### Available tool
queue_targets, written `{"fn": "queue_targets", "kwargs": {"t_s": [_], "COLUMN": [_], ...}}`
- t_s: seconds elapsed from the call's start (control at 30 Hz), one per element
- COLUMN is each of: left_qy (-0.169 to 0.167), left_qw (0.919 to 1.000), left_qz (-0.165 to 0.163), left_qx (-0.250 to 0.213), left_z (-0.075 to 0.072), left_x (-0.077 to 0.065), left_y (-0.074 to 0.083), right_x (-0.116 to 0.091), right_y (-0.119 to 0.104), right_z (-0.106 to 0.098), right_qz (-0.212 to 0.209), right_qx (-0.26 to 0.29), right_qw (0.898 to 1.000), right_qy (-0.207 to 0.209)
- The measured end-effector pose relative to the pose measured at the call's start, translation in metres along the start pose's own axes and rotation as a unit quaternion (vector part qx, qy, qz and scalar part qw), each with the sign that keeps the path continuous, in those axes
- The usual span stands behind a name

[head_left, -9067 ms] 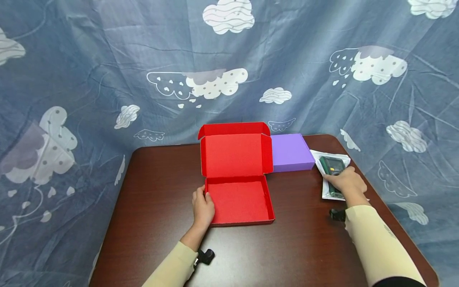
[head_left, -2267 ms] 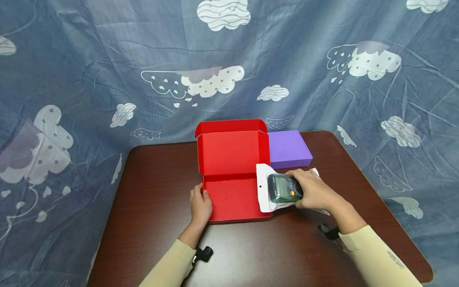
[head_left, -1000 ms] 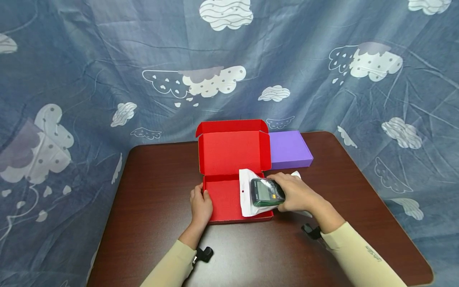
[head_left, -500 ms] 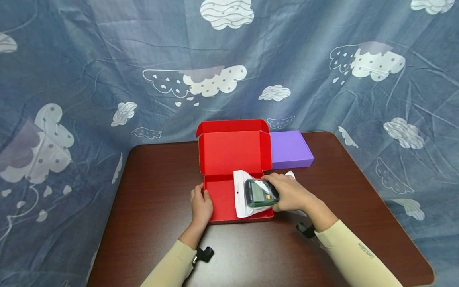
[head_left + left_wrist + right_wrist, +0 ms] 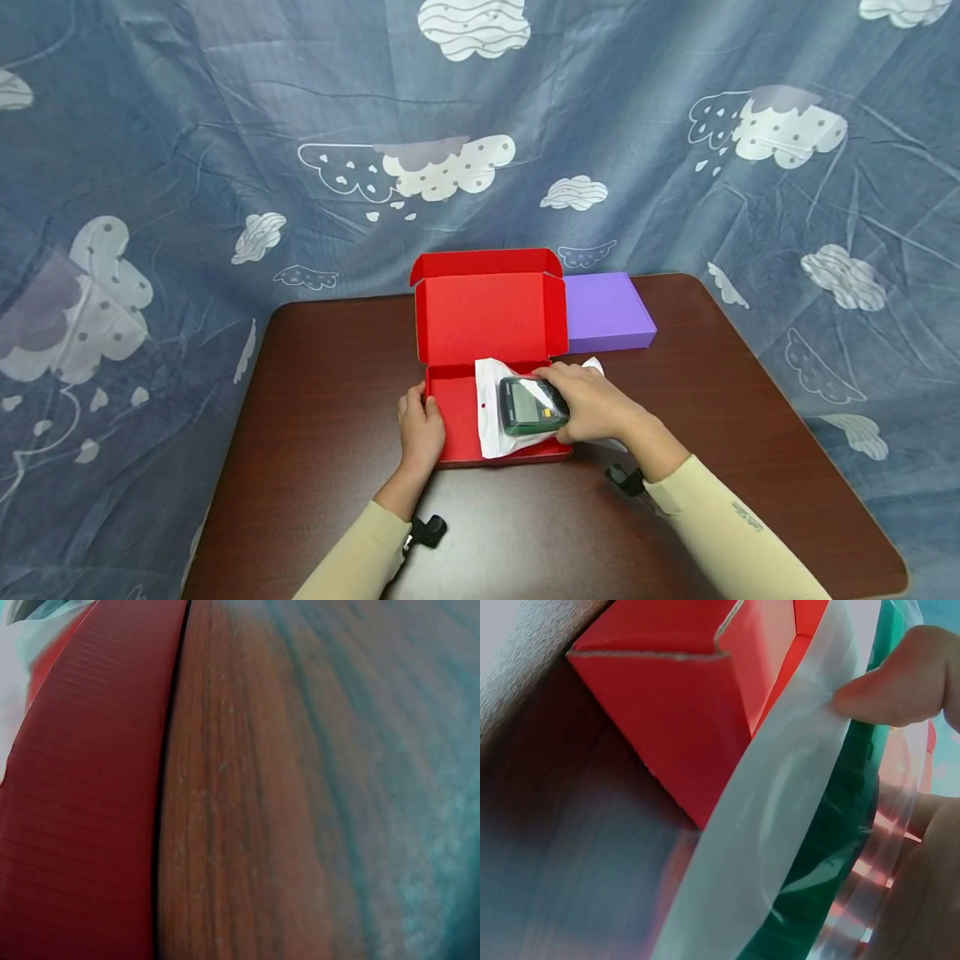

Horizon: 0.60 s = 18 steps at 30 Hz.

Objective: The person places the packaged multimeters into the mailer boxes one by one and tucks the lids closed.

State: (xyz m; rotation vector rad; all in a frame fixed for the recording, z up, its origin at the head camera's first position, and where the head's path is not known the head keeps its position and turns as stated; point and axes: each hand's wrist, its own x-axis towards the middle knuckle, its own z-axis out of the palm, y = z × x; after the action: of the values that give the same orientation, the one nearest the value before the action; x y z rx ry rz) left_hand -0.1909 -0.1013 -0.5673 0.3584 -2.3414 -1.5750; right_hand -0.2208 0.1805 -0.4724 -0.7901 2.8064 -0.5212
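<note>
A red cardboard box (image 5: 480, 321) stands with its lid raised mid-table. My left hand (image 5: 422, 429) grips its left wall, the thumb at the upper edge; the left wrist view has only the box's red outer wall (image 5: 82, 795) and tabletop. My right hand (image 5: 592, 402) holds a packaged multimeter (image 5: 527, 407), green and black with a grey screen, inside a clear and white plastic bag (image 5: 491, 429). The multimeter is over the right part of the box tray. In the right wrist view, the thumb (image 5: 900, 682) presses the bag's edge beside the box corner (image 5: 667, 712).
A closed purple box (image 5: 609, 312) lies behind and to the right of the red box. The brown table (image 5: 337, 375) reaches back to a blue cloud-patterned curtain (image 5: 360, 83). Tabletop extends on both sides of the red box.
The right hand picked up the bagged multimeter from the table's right side and carried it left over the red box, still drifting left lately. The left hand stays on the box wall.
</note>
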Motion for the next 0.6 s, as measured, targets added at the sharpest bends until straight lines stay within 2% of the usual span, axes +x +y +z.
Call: {"fn": "queue_targets", "kwargs": {"t_s": [0.13,0.3,0.6], "left_qy": [-0.006,0.001,0.007], "left_qw": [0.9999,1.0,0.9998], "left_qz": [-0.01,-0.002,-0.009], "left_qx": [-0.003,-0.009,-0.014], "left_z": [0.0,0.0,0.0], "left_x": [0.001,0.001,0.0], "left_y": [0.0,-0.001,-0.001], "right_x": [0.004,0.009,0.02], "right_y": [-0.004,-0.009,-0.017], "right_z": [0.003,0.007,0.013], "right_qz": [0.002,0.0,0.001], "right_qx": [-0.001,-0.011,-0.015], "right_qw": [1.0,1.0,1.0], "right_qy": [-0.004,-0.003,-0.008]}}
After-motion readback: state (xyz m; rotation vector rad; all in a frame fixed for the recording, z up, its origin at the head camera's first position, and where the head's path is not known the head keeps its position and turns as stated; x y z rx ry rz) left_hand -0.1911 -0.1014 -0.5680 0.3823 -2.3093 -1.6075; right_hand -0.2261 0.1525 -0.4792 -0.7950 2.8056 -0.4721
